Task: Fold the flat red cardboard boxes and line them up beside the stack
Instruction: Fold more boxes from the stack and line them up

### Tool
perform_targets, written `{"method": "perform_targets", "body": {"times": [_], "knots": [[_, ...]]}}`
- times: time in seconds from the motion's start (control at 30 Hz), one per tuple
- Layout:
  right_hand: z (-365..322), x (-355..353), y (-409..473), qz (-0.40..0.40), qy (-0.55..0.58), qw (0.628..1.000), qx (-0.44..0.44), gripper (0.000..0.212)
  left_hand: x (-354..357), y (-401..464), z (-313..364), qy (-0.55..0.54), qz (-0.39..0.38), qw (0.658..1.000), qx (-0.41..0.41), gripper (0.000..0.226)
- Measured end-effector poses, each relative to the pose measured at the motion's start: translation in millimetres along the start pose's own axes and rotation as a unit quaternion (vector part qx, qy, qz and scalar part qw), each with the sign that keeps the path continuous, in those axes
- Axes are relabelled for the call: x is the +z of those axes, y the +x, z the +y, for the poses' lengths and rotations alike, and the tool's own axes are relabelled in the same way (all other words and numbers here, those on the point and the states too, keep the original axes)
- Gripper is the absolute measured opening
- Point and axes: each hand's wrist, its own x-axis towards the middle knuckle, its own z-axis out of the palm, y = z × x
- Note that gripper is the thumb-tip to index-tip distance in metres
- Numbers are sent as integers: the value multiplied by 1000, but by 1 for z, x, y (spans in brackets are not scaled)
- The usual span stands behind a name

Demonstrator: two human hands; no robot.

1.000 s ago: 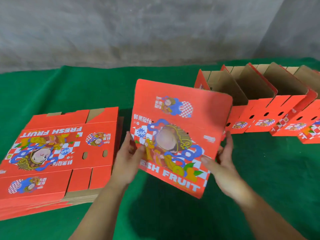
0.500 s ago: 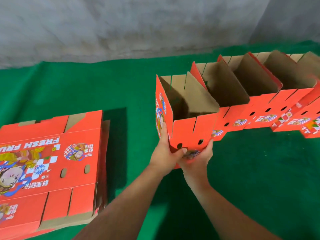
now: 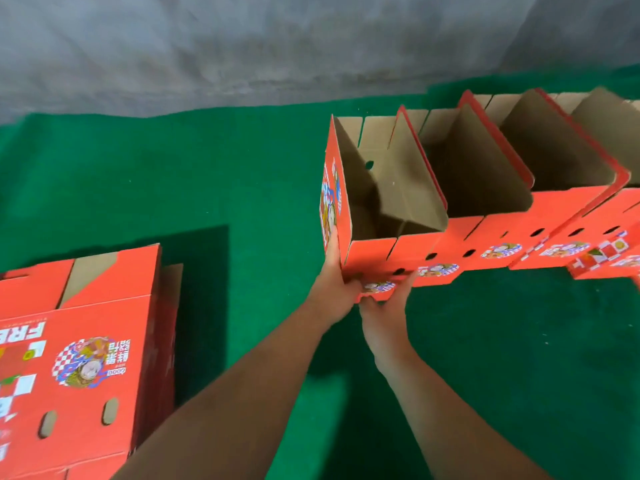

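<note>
Head view: left hand (image 3: pixel 332 282) and right hand (image 3: pixel 382 308) grip opened box (image 3: pixel 381 251) low, butting it against row (image 3: pixel 519 237) for alignment.

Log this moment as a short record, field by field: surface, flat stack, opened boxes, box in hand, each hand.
surface: green cloth, grey wall behind
flat stack: flat red boxes piled at lower left, printed face up
row: opened boxes standing side by side at upper right, tops open
box in hand: opened box at the row's left end, against its neighbour
left hand: left hand grips the box's near left corner
right hand: right hand holds the near bottom edge
</note>
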Motion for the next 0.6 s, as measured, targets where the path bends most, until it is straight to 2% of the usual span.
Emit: {"method": "perform_targets", "body": {"times": [0.13, 0.27, 0.37, 0.43, 0.53, 0.6], "knots": [[-10, 8, 12, -39, 61, 995, 64, 105, 9, 26, 11, -2, -42, 999, 8, 111], [-12, 7, 7, -45, 86, 994, 49, 90, 11, 22, 13, -3, -62, 998, -10, 102], [-11, 8, -7, -54, 62, 996, 36, 71, 11, -3, 11, -2, -1, 998, -58, 66], [-11, 14, -22, -55, 43, 997, 32, 58, 9, -32, 8, -68, 25, 993, -93, 46], [-10, 33, -61, -92, 14, 994, 61, 51, -7, -82, -3, -171, 114, 969, -141, 35], [-7, 51, -94, -129, -16, 989, 65, 50, -26, -119, -10, -169, 188, 959, -124, 40]]}}
